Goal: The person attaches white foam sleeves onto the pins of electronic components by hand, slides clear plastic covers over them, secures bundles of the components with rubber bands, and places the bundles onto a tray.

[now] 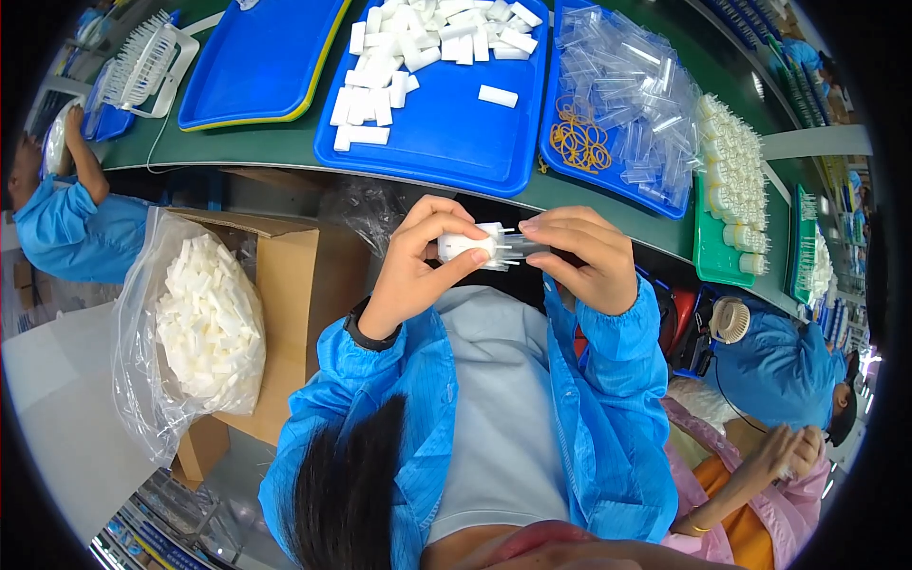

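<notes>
My left hand [410,261] is closed round a bundle of white plastic parts [458,247], held in front of my chest below the table edge. Thin pale prongs stick out of the bundle to the right. Against that end, my right hand [591,258] pinches a transparent plastic sleeve [521,249], which seems to overlap the prongs; how far it covers them I cannot tell. Ahead of my hands, a blue tray [456,157] carries a heap of white rectangular blocks [408,47]. Right of it, another blue tray [665,201] bears transparent sleeves [622,85] and yellow-brown rubber bands [579,141].
A green tray [712,256] at the right holds rows of white pronged assemblies [730,171]. An empty-looking blue tray [252,66] lies far left. Beside my left arm, a cardboard box [285,304] holds a bag of white pieces [209,323]. Co-workers sit on both sides.
</notes>
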A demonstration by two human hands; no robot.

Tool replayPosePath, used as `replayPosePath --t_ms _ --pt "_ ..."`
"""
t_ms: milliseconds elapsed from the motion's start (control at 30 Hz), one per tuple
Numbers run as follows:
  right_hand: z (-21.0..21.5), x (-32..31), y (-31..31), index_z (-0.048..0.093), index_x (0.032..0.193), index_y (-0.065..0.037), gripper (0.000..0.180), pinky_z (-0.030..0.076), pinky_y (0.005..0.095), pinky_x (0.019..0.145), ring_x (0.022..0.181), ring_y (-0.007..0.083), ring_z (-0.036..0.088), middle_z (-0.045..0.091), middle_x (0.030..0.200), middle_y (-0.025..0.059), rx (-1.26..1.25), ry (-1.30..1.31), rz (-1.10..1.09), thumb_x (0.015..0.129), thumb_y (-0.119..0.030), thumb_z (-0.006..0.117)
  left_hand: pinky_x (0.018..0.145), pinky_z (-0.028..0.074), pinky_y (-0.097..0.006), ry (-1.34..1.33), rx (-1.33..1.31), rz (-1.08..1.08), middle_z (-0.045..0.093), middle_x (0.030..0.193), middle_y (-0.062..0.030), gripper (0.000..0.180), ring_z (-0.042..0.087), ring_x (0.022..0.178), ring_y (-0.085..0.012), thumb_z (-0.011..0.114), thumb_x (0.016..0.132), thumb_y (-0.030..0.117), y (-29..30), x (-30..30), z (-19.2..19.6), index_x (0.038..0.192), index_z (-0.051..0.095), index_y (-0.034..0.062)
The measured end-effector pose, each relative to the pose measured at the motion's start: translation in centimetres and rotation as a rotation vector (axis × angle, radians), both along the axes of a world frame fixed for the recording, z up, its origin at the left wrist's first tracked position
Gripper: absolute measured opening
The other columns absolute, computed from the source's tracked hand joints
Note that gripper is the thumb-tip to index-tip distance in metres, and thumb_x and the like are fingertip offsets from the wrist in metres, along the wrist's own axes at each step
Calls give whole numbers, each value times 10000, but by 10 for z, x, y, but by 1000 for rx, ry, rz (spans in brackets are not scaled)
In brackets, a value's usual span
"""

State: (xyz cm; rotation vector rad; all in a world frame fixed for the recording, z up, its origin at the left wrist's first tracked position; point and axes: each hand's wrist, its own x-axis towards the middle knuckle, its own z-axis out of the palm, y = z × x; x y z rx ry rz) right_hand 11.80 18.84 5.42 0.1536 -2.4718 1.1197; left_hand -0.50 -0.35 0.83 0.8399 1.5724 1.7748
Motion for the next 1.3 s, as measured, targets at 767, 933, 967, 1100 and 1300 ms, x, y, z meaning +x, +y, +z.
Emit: replayPosePath --t_ms 767,933,967,1100,1300 --pt "-18 -22 -15 722 959 -57 324 521 329 738 911 225 649 689 942 59 88 339 28 647 -102 798 635 518 -254 -1280 582 -492 482 1276 -68 392 566 978 -180 617 897 381 -6 -4 -52 1212 591 148" --pt "-10 -24 -20 717 958 -30 310 537 317 743 903 230 649 688 938 69 70 308 30 660 -83 786 605 495 -217 -1224 570 -526 509 1222 -52 370 556 967 -158 586 919 371 -7 0 -53 1209 549 145" --pt "-9 -25 -21 715 955 -28 301 536 319 743 903 233 647 688 934 69 63 292 40 666 -83 781 583 504 -216 -1242 574 -527 531 1183 -56 383 574 928 -154 574 927 369 -8 1 -54 1222 527 129" --pt "-10 -25 -16 707 954 -19 298 530 324 733 900 239 643 684 938 67 99 253 84 671 -86 774 539 559 -247 -1192 456 -383 582 1077 -74 401 625 817 -156 519 958 365 -12 -2 -55 1228 485 70" --pt "-8 -22 7 701 1034 -84 253 427 382 867 1019 259 591 671 1024 74 70 63 240 793 -162 694 600 603 -263 -1048 458 -389 459 1272 -153 357 654 899 -286 547 948 353 -11 -5 -51 1134 498 53"
